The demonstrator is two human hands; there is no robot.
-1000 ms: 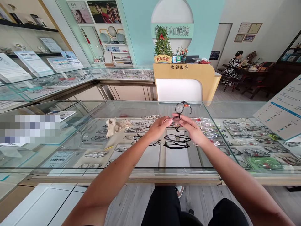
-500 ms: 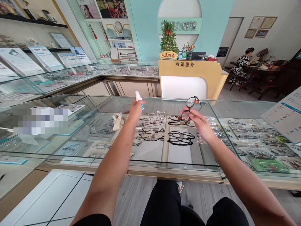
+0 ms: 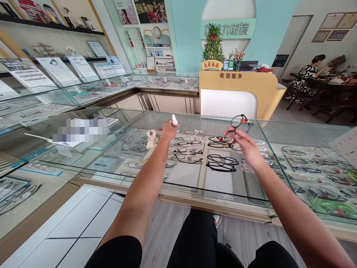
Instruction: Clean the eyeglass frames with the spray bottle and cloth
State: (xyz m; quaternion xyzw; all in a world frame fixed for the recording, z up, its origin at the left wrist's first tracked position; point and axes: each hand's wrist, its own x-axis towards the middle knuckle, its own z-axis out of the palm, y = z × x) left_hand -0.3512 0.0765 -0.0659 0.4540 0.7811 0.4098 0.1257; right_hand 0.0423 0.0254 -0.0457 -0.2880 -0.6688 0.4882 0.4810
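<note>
Held above the glass counter, a small white spray bottle (image 3: 174, 120) with a bluish lower part sits in my left hand (image 3: 169, 131), whose fingers are closed round it. My right hand (image 3: 249, 149) pinches a pair of dark round-rimmed eyeglasses (image 3: 237, 122) by one lens side; the glasses are tilted, and an orange-red mark shows near the far lens. A crumpled cream cloth (image 3: 151, 139) lies on the counter just left of my left hand. Under the glass, between my arms, several dark-framed glasses (image 3: 222, 160) are laid in rows.
The glass display counter (image 3: 184, 185) spans in front of my knees. Papers (image 3: 83, 130) lie on its left part, and a printed sign (image 3: 346, 143) stands at the right. Beyond are a wooden cash desk (image 3: 240, 80) and a person (image 3: 305, 76) seated at a dark table.
The whole view has shifted, so the counter and both hands appear further right. My left hand with the spray bottle sits slightly lower; both grips are unchanged.
</note>
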